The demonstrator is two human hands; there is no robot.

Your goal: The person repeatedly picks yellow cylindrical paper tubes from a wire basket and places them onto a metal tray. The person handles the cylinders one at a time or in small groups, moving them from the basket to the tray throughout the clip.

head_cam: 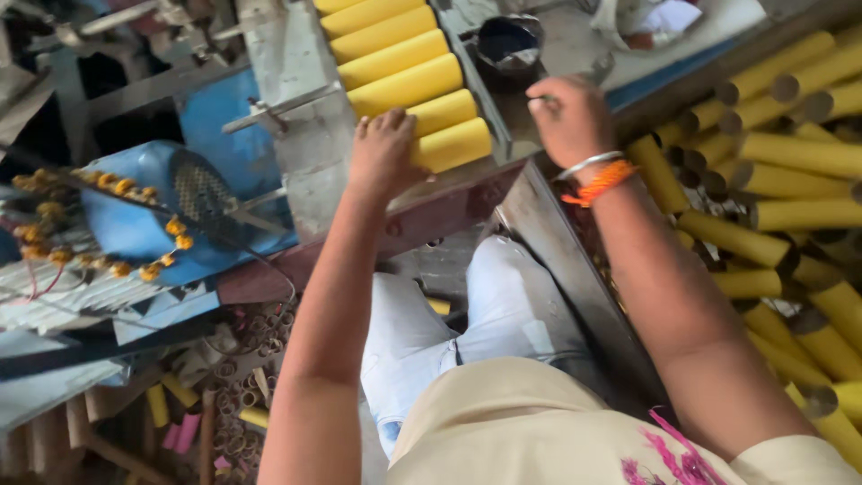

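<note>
A row of several yellow cardboard tubes (404,85) lies side by side on a sloping grey metal tray (296,63) ahead of me. My left hand (382,153) rests palm-down at the near end of the row, its fingers touching the nearest tubes (453,144). My right hand (570,117), with a metal bangle and an orange thread at the wrist, hovers over the grey bench top right of the tray, fingers curled, nothing visibly held.
A big heap of loose yellow tubes (790,207) fills a bin on the right. A dark round bowl (507,43) sits past my right hand. A blue motor with a mesh guard (180,202) stands at left. Short cut rings and scraps (242,359) litter the floor.
</note>
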